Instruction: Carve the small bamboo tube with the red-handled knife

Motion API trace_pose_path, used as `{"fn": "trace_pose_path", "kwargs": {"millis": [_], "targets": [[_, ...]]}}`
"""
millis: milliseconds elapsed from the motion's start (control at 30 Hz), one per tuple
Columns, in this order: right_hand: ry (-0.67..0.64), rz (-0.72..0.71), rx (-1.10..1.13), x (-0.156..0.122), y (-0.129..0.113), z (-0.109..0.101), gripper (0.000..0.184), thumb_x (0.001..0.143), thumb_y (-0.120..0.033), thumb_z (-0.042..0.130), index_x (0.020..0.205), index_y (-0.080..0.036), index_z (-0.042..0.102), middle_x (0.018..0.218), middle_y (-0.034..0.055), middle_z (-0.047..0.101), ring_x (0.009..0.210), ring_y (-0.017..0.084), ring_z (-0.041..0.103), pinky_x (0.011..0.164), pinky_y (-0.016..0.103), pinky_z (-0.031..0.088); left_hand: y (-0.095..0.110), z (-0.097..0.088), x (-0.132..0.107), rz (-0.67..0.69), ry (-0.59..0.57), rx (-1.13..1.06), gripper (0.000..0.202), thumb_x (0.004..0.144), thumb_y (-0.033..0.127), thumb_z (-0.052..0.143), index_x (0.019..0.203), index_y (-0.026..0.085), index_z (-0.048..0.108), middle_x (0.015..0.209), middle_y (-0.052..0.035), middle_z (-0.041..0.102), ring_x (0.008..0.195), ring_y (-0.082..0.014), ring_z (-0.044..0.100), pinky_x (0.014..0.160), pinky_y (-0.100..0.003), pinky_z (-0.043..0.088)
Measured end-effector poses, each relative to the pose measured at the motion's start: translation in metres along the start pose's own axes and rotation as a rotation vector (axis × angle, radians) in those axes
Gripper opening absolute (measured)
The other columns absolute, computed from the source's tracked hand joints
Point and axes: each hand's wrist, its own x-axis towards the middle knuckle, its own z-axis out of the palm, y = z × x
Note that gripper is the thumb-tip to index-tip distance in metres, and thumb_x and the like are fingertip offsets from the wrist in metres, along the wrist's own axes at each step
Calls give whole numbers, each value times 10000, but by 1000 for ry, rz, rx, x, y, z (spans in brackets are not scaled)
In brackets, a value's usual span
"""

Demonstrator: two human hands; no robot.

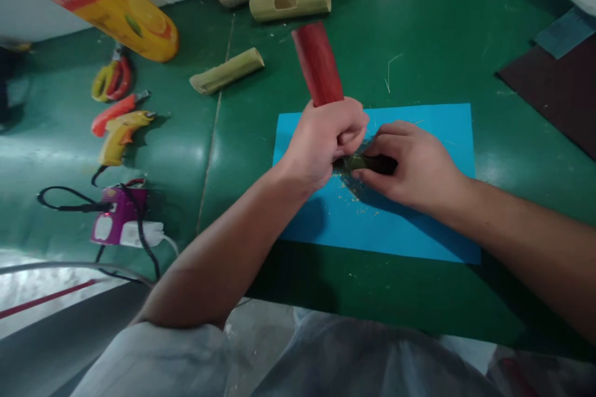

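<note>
Frame centre: a red handle [317, 62] is gripped upright in the closed fingers [350, 125] of the left hand [326, 139]. A dark green piece [367, 163] is pinched flat by the right hand [412, 164], steadied upon the blue sheet [419, 223] by which the worktop [419, 43] is shielded.

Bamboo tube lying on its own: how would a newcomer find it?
Start at the blue sheet on the green table. Beyond its far left corner lies a single bamboo tube, slanted. Unlike the grouped tubes farther back, it lies alone.
</note>
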Motion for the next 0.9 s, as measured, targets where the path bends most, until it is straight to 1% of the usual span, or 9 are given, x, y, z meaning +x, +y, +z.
{"fn": "trace_pose_path", "kwargs": {"millis": [33,67,133,167,300,400,600,767,900], "targets": [[0,4,-6,0,0,-1,150,905,-346,769,844,-215,731,886,98,729,928,308,681,822,452,516,0,0,1,3,27,-16,473,847,77,559,497,236,284,477,58,213,433,-57,188,483,-262,134],[1,8,-15,0,0,-1,154,902,-354,774,843,-217,735,886,97,729,927,309,681,824,454,518,0,1,2,33,93,-25,472,847,83,562,499,233,281,476,55,219,438,-59,200,485,-260,151],[4,19,-36,0,-1,-2,156,902,-363,773,850,-220,742,900,101,732,932,313,683,830,461,520,-3,3,4,102,216,-15,468,848,90,592,505,224,304,477,48,268,460,-68,238,499,-262,204],[2,22,-42,0,-1,-3,156,902,-365,770,853,-219,743,904,104,733,934,315,684,833,464,520,-4,5,4,117,247,-11,463,847,96,613,507,223,325,477,47,295,467,-72,251,504,-268,222],[-7,17,-40,1,-2,-3,142,896,-350,752,867,-213,729,909,114,732,949,322,686,838,467,514,-7,10,-2,99,210,3,428,852,118,662,524,236,415,476,52,362,476,-90,277,506,-294,237],[1,10,-24,0,-2,-3,126,899,-339,729,869,-218,710,924,116,741,953,317,683,841,463,510,-7,12,-6,98,184,80,430,866,129,680,527,245,443,499,48,400,512,-107,317,534,-313,280],[13,8,-4,0,-1,-2,113,895,-332,719,868,-225,695,926,113,740,965,321,679,846,460,504,-11,9,-3,110,218,133,479,892,93,696,516,244,440,529,40,390,571,-129,319,600,-338,343],[21,1,0,0,-1,-2,116,890,-337,726,873,-223,712,931,116,746,967,325,687,844,465,513,-10,9,-5,113,179,125,461,909,104,672,530,243,450,537,36,393,578,-130,313,599,-334,327],[21,1,1,-1,-2,-3,116,903,-335,715,928,-225,743,998,127,778,1020,339,700,867,484,530,-7,11,-8,88,154,135,469,910,110,669,530,246,431,518,32,376,591,-139,309,602,-341,315]]}}
